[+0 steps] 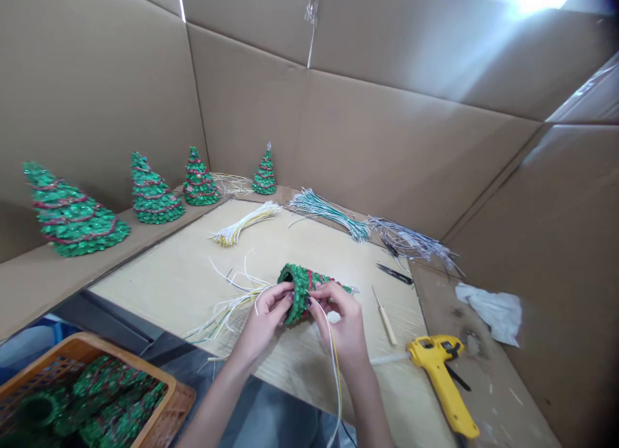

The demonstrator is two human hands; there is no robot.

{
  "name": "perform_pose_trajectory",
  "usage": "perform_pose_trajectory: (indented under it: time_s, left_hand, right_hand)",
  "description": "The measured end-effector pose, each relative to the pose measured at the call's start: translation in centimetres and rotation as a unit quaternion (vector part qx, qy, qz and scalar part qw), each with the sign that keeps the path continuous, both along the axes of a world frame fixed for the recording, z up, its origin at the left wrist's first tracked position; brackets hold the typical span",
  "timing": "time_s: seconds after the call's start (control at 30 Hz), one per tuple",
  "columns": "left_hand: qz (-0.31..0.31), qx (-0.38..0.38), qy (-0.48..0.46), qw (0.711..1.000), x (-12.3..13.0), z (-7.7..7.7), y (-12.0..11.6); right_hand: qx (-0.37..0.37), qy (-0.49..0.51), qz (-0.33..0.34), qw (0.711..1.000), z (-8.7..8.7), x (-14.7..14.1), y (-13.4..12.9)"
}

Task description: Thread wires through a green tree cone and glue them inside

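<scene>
A small green Christmas tree ornament [300, 287] lies on its side between my hands, its hollow base facing left and its tip pointing right. My left hand [272, 309] grips the rim of the base, with the fingertips at the opening. Against the tree's side, my right hand [338, 309] pinches thin white and yellow wires [335, 364], which hang down past the wrist. Where the wires meet the tree is hidden by my fingers. More loose wires [235, 306] fan out on the table to the left of my left hand.
Bundles of yellow-white wires [246, 222], green wires [331, 213] and purple wires [413, 238] lie toward the back. Snips [395, 274], an awl [385, 317] and a yellow glue gun [442, 377] are at right. Several trees [77, 216] stand left; an orange basket [176, 396] holds more.
</scene>
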State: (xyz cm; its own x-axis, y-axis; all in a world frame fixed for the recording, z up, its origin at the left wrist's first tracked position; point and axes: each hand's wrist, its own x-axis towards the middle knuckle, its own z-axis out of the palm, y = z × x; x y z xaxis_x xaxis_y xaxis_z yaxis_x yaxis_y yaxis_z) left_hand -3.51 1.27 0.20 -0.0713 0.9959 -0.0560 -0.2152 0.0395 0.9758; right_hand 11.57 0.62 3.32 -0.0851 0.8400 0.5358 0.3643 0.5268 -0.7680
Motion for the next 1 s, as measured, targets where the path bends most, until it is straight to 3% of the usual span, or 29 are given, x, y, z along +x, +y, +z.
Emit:
perform_pose_trajectory:
  time_s: [0.1,0.2,0.53,0.6,0.73,0.87,1.0]
  left_hand:
    - [-0.001,0.005,0.0,1.0,0.0,0.0,0.0]
    - [-0.005,0.008,0.004,1.0,0.0,0.0,0.0]
    - [-0.017,0.016,0.028,0.999,-0.4,-0.7,0.6]
    - [-0.022,0.019,0.032,0.999,-0.4,-0.7,0.6]
    - [-0.03,0.027,0.041,0.998,-0.4,-0.2,0.6]
    - [-0.013,0.036,0.054,0.998,-0.3,-0.1,0.3]
    - [-0.01,0.046,0.068,0.997,-0.4,-0.2,0.1]
  right_hand:
    - [0.038,-0.074,0.013,0.996,0.5,0.8,-0.2]
    - [0.074,-0.145,-0.023,0.986,0.8,1.3,0.3]
    - [-0.004,-0.323,-0.102,0.941,3.0,-0.1,0.6]
    - [-0.025,-0.28,-0.094,0.955,2.8,0.1,0.5]
    - [-0.045,-0.086,-0.047,0.994,2.4,0.4,0.6]
    - [-0.035,0.056,-0.09,0.994,2.1,0.3,0.7]
    - [-0.031,0.065,-0.089,0.993,1.8,0.2,0.9]
